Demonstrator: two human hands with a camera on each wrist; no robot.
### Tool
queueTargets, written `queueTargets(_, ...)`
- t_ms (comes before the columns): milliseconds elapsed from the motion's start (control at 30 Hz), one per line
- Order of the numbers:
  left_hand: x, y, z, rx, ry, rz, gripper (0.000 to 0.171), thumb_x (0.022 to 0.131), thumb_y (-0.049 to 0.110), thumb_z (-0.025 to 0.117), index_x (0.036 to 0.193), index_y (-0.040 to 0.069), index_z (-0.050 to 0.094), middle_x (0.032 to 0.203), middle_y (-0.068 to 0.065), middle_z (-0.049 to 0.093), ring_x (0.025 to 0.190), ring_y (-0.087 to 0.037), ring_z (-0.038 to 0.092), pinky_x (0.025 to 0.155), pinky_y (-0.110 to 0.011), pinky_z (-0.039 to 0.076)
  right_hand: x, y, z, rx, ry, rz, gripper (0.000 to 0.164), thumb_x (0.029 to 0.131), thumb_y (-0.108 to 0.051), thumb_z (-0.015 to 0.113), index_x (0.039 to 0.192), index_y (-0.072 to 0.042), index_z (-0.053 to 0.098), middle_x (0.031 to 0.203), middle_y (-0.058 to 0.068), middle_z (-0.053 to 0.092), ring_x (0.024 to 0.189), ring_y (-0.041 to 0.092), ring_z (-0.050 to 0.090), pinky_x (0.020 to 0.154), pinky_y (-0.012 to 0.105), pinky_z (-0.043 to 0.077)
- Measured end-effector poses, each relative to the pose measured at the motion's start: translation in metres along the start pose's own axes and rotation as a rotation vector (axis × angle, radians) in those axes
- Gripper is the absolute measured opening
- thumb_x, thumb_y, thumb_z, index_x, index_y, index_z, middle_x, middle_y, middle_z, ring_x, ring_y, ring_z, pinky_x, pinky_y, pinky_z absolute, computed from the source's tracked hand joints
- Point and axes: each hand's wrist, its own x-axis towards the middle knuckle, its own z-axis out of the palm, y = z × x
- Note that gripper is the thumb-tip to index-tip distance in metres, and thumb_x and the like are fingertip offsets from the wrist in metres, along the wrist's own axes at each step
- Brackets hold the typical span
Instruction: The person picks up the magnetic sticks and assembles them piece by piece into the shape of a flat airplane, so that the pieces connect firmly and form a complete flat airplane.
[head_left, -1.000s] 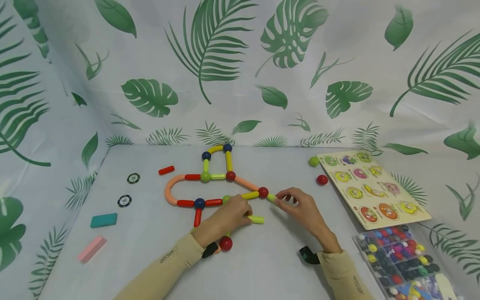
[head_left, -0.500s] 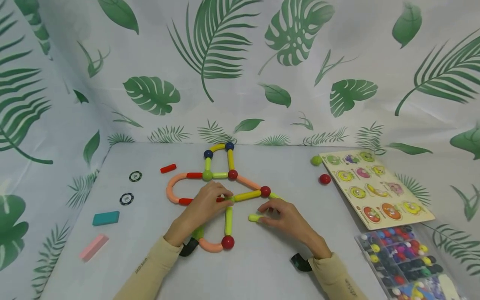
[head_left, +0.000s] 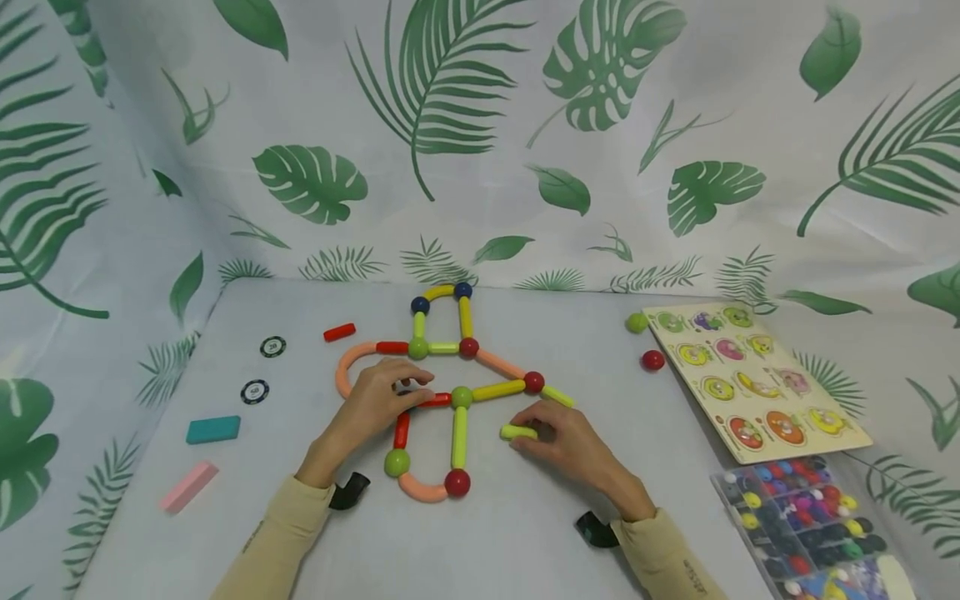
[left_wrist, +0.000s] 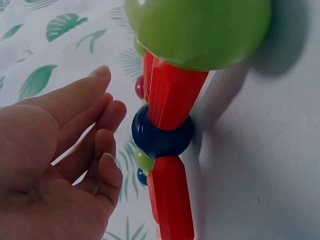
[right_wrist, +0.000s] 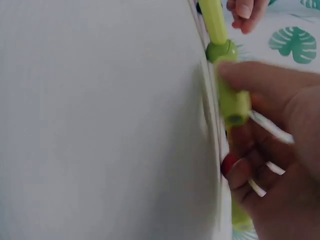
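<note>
A figure of magnetic sticks and balls lies on the table. My right hand (head_left: 570,439) pinches a short lime-green stick (head_left: 515,432) between thumb and fingers, below the red ball (head_left: 534,382) and another lime stick (head_left: 558,397) joined to it. The held stick (right_wrist: 232,97) shows its end in the right wrist view. My left hand (head_left: 372,400) holds nothing, its fingers loosely bent over the red sticks. Beside that hand, the left wrist view shows a dark blue ball (left_wrist: 164,134) between two red sticks (left_wrist: 175,95); the hand hides this ball in the head view.
On the right are a fruit puzzle board (head_left: 738,362), a bead box (head_left: 806,517), a loose green ball (head_left: 637,322) and a red ball (head_left: 652,360). On the left lie two chips (head_left: 273,347), a teal block (head_left: 213,430), a pink block (head_left: 189,487) and a loose red stick (head_left: 340,332).
My left hand has let go of the short lime stick and moved left, past the green ball. My right hand has left the stick at the red ball and taken the loose lime one.
</note>
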Motion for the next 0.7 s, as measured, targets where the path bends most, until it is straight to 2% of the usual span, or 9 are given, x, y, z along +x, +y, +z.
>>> queueTargets(167, 0.0, -0.002, 0.0, 0.001, -0.022, -0.011, 0.029, 0.085, 0.023, 0.083, 0.112, 0.013, 0.078, 0.108, 0.003, 0.074, 0.094, -0.016, 0.065, 0.083, -0.035, 0.057, -0.001, 0.007, -0.027, -0.029, 0.115, 0.001, 0.031, 0.086, -0.018, 0.083, 0.114, -0.027, 0.073, 0.105, -0.013, 0.068, 0.092, 0.008, 0.058, 0.078, 0.029, 0.051)
queueTargets(300, 0.0, -0.003, -0.002, 0.016, -0.026, -0.027, 0.03, 0.086, 0.025, 0.082, 0.112, 0.013, 0.078, 0.109, 0.002, 0.073, 0.096, -0.017, 0.064, 0.084, -0.035, 0.056, 0.001, 0.029, -0.052, -0.062, 0.177, 0.07, 0.028, 0.09, -0.023, 0.079, 0.116, -0.025, 0.072, 0.108, -0.009, 0.069, 0.095, 0.01, 0.056, 0.079, 0.028, 0.046)
queueTargets(467, 0.0, -0.005, -0.004, 0.027, -0.019, -0.036, 0.029, 0.086, 0.025, 0.082, 0.111, 0.012, 0.078, 0.11, 0.001, 0.073, 0.095, -0.015, 0.063, 0.083, -0.035, 0.056, 0.01, 0.058, -0.068, -0.05, 0.145, 0.167, 0.026, 0.092, -0.029, 0.077, 0.117, -0.024, 0.072, 0.11, -0.005, 0.071, 0.098, 0.013, 0.056, 0.084, 0.028, 0.044)
queueTargets(700, -0.001, -0.007, -0.004, 0.035, -0.021, -0.033, 0.029, 0.087, 0.026, 0.082, 0.112, 0.012, 0.078, 0.11, 0.001, 0.072, 0.095, -0.015, 0.063, 0.083, -0.034, 0.056, 0.028, 0.072, -0.07, -0.017, 0.026, 0.158, 0.027, 0.091, -0.037, 0.077, 0.115, -0.026, 0.074, 0.108, -0.005, 0.07, 0.095, 0.017, 0.057, 0.08, 0.027, 0.046)
